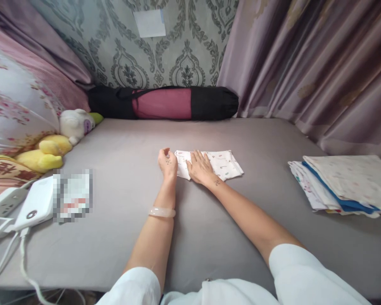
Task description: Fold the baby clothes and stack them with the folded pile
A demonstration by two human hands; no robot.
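A folded white cloth (224, 164) with a small scattered print lies flat on the grey bed sheet. My right hand (200, 167) rests on top of it, palm down, with the fingers stretched out. Against the cloth's left edge is my left hand (167, 163), its fingers curled in and partly hidden. I see nothing held in it. A pale bangle (161, 212) circles my left forearm.
Folded cloths (346, 182), white, cream and blue, are stacked at the right. Along the wall lies a long black and pink bag (161, 103). At the left are plush toys (76, 125), a white charging device (38, 201), cables and a power strip (8, 201).
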